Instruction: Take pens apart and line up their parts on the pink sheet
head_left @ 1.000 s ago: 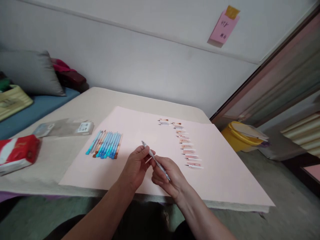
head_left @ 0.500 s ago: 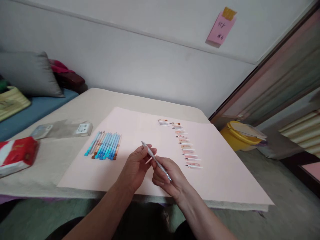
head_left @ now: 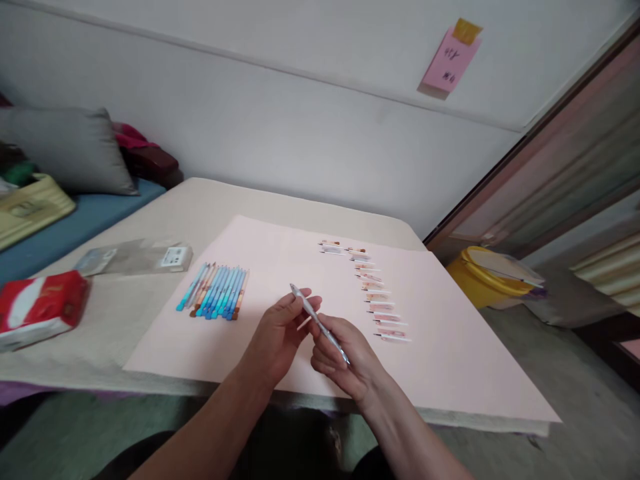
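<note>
A silvery-white pen (head_left: 325, 331) is held slantwise over the near part of the pink sheet (head_left: 290, 247), its upper end toward the left. My left hand (head_left: 283, 327) pinches it near that upper end. Lower down the barrel, my right hand (head_left: 343, 357) has its fingers closed round the same pen. Left of my hands lies a tight row of pens (head_left: 215, 291) in blue, teal and brown, side by side. To the right, pale refills or pen parts with dark tips (head_left: 383, 307) form a slanting column; their exact kind is too small to tell.
A clear plastic wrapper (head_left: 133, 258) and a red-and-white packet (head_left: 43, 307) lie on the table's left side. A yellow bucket (head_left: 487, 280) stands on the floor at right. Behind the table is a white wall (head_left: 280, 120) bearing a pink note (head_left: 450, 63).
The view has shifted slightly, so everything sits a little further right in the picture. Both hands keep the pen in nearly the same hold.
</note>
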Motion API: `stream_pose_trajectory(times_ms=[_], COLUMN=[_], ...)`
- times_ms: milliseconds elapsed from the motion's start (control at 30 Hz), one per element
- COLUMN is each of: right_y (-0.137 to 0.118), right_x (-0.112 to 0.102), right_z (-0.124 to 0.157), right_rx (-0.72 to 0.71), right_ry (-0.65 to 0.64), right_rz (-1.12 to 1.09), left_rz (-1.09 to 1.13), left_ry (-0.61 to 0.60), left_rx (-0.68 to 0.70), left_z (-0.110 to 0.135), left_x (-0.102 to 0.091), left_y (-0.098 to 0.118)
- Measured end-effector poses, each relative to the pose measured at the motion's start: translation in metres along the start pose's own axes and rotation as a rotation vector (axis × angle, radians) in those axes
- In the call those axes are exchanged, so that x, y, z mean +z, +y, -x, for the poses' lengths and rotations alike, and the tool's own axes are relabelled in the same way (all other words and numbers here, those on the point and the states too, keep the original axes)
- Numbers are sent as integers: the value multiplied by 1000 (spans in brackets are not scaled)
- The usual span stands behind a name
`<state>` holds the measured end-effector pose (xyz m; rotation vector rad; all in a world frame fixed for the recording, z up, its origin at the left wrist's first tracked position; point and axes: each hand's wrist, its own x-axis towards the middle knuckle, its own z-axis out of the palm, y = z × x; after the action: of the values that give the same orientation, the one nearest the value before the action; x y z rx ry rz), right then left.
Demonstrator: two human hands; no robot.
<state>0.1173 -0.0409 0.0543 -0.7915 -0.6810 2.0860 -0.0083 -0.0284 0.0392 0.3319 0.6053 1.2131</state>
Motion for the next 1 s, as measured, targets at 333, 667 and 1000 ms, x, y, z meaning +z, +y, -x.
stream_pose_trajectory(times_ms=[333, 667, 1000], right_y=[2, 2, 3], right_x=[-3, -4, -5], right_z=[-1, -1, -1], right_rx=[2, -12, -3], right_ry=[-19, -27, -32], right_rz=[-4, -11, -17], left_rz=[13, -14, -36], left_ry=[-13, 5, -58], left_rx=[3, -5, 2], left_z=[2, 2, 1], left_x=[1, 3, -2], left_y=[2, 2, 1])
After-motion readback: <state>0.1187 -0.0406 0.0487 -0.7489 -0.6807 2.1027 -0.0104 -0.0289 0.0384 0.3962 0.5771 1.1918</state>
